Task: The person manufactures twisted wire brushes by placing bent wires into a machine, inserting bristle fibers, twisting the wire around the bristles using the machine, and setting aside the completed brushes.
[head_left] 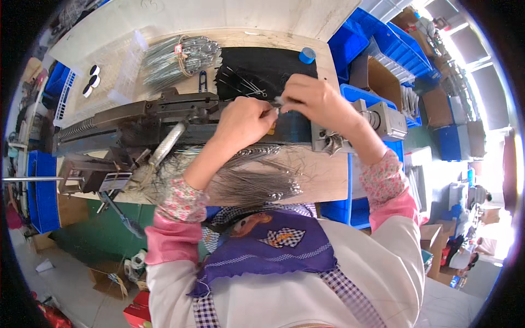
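Observation:
My left hand (pixel 243 123) and my right hand (pixel 317 104) meet above a long dark metal bench machine (pixel 158 117). Both hands have their fingers pinched together. Something small and whitish shows between the fingertips, too small and blurred to name. Just beyond, several thin metal rods with looped ends (pixel 252 87) lie on a black cloth (pixel 262 60). On the near side of the machine, below my left wrist, spreads a pile of thin wire rods (pixel 257 185) with shiny ends toward the right.
A tied bundle of metal rods (pixel 188 52) lies at the back beside a white plastic basket (pixel 112 71). A blue tape roll (pixel 307 55) rests on the cloth's far corner. A metal lever (pixel 167 144) sticks up from the machine. Blue bins (pixel 407 49) stand at right.

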A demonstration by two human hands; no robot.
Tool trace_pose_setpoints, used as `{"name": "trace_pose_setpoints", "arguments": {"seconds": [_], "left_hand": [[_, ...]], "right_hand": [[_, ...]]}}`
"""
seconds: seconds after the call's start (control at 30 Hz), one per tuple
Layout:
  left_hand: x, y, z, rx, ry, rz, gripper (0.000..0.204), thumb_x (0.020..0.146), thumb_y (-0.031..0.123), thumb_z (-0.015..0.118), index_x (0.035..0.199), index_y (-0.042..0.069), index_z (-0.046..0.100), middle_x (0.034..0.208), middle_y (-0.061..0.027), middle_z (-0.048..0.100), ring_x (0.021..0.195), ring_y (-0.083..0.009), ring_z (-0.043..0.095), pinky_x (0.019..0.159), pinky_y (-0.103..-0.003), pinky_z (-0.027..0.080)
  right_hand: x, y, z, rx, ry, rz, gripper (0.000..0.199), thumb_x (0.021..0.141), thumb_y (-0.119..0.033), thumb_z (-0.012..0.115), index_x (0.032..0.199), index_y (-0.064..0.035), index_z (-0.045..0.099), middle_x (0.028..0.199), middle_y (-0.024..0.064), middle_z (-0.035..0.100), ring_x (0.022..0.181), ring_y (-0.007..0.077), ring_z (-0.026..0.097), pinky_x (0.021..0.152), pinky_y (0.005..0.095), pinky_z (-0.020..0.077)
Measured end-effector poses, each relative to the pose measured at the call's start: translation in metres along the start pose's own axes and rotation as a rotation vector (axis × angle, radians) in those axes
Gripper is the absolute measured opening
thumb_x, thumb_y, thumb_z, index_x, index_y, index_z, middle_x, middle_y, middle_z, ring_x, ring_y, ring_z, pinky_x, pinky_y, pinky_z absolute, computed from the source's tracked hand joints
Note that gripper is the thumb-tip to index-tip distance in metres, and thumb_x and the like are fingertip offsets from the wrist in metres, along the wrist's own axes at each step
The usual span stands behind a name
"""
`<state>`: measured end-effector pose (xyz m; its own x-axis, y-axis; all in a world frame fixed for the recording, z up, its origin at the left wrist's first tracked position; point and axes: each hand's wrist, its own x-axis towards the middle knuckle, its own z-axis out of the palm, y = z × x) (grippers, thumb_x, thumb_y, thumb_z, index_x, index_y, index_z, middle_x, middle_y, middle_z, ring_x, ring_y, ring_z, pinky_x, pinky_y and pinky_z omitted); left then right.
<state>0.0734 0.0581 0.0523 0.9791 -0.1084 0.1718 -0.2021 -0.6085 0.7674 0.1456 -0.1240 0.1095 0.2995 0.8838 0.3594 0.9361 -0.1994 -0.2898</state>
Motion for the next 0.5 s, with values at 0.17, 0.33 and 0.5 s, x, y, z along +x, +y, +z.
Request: {"name": "trace_pose_setpoints", "arguments": {"seconds": [0.17,0.33,0.5], "left_hand": [[-0.019,0.011,-0.042,0.728,0.208,0.334,0.005,0.071,0.008,0.062,0.072,0.009,0.066,0.069,-0.0075,0.061,0.068,-0.0246,0.065,0.058,-0.037,0.052],[-0.045,0.011,-0.068,0.728,0.577,0.4,0.017,0.076,0.001,0.065,0.089,0.011,0.069,0.078,-0.0043,0.061,0.061,-0.0207,0.059,0.054,-0.03,0.05],[-0.117,-0.002,-0.012,-0.778,0.47,-0.469,0.048,0.1,0.042,0.04,0.091,0.002,0.064,0.076,-0.005,0.06,0.043,-0.0102,0.048,0.04,-0.024,0.037]], "right_hand": [[0.017,-0.005,0.033,-0.033,0.096,-0.063,0.014,0.074,-0.005,0.067,0.086,-0.0028,0.061,0.078,0.011,0.059,0.077,0.0298,0.06,0.069,0.0375,0.0516],[0.036,-0.007,0.045,0.438,0.261,0.074,0.019,0.077,-0.007,0.067,0.095,0.0002,0.065,0.087,0.0128,0.067,0.079,0.0319,0.064,0.071,0.0343,0.0529],[0.05,-0.002,0.07,0.338,0.246,0.026,0.019,0.078,-0.011,0.071,0.092,0.002,0.067,0.087,0.0134,0.068,0.075,0.0291,0.066,0.069,0.0329,0.0528]]}}
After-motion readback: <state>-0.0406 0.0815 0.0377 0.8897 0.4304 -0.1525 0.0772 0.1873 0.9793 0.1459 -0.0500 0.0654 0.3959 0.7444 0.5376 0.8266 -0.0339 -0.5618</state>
